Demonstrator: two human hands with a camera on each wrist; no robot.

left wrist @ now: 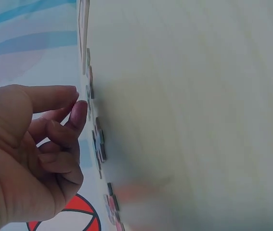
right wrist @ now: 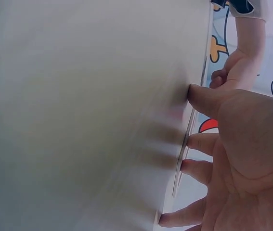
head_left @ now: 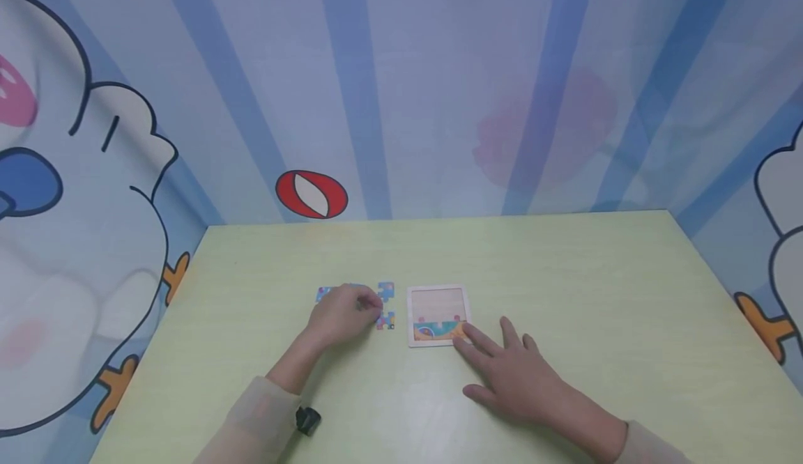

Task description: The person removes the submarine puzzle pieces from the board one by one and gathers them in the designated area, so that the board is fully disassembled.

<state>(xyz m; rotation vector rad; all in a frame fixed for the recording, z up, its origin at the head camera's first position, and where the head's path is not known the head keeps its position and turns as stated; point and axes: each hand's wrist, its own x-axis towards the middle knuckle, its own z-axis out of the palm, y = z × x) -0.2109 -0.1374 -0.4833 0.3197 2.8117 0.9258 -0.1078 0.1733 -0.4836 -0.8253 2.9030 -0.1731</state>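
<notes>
My left hand (head_left: 346, 315) hovers low among loose jigsaw pieces, its fingers curled and its thumb and index fingertips close together. Blue pieces (head_left: 385, 290) and a multicoloured piece (head_left: 389, 320) lie just beside the fingertips; others are partly hidden under the hand. In the left wrist view the fingertips sit right by the row of pieces (left wrist: 98, 144), and I cannot tell whether they pinch one. My right hand (head_left: 517, 380) is spread, with fingertips on the lower right corner of a square puzzle tray (head_left: 439, 287). A teal and orange strip of picture (head_left: 433, 330) fills the tray's lower part.
The pale yellow-green table (head_left: 596, 276) runs back to a blue striped cloth backdrop (head_left: 426, 88) printed with cartoon figures. A small black object (head_left: 307, 420) is at the left sleeve (head_left: 257, 415).
</notes>
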